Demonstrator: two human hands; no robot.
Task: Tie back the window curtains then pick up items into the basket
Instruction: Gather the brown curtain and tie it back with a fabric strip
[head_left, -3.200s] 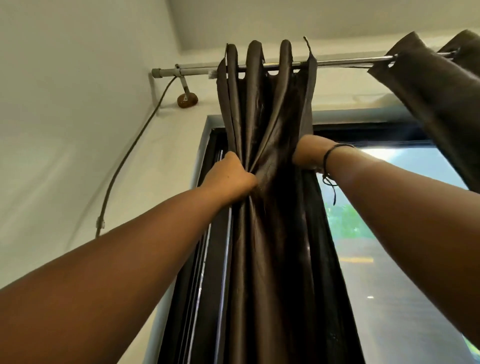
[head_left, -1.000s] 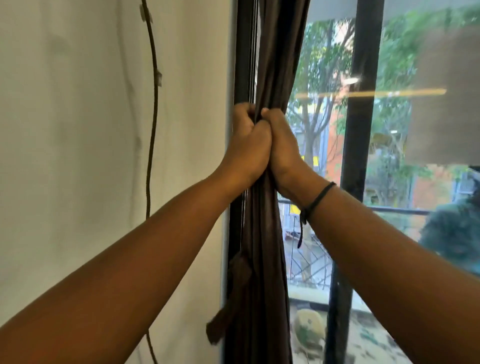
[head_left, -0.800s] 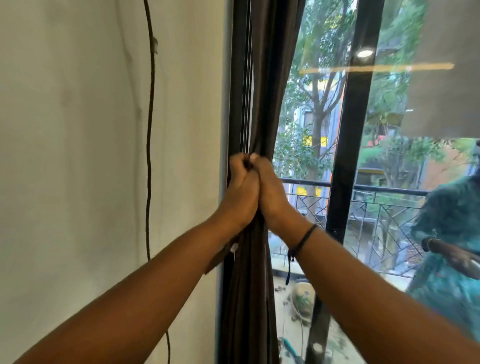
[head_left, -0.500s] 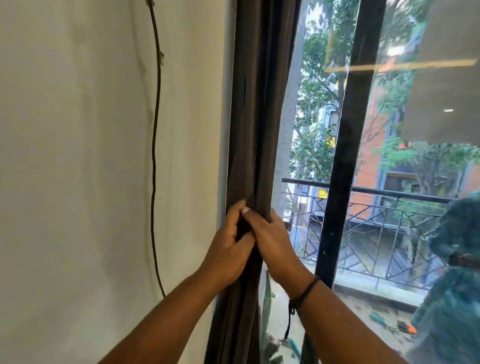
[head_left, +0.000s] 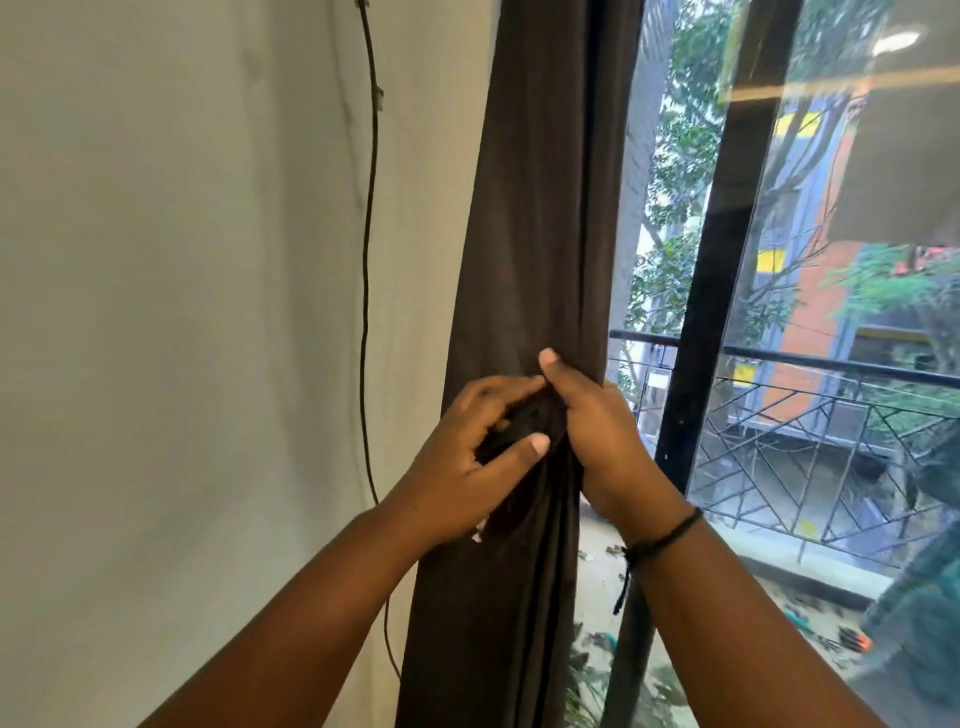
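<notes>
A person gathers a dark brown fabric window curtain (head_left: 530, 218), which hangs in a tight vertical bundle between the pale wall and a black window frame (head_left: 711, 260). The left hand (head_left: 467, 467) pinches folds between thumb and fingers; the right hand (head_left: 597, 431), touching it at 3 o'clock, wraps the bundle's far side (thumb pointing to 12). No tie-back is visible; any wrap must run across the curtain's upright axis.

1. We have one view only: a head-worn wide-angle camera, so no second view shares any part of the scene.
2. It faces forward at the curtain (head_left: 524, 234), close in.
3. Both forearms enter from the bottom edge; wall (head_left: 182, 312) left, window (head_left: 831, 415) right.
</notes>
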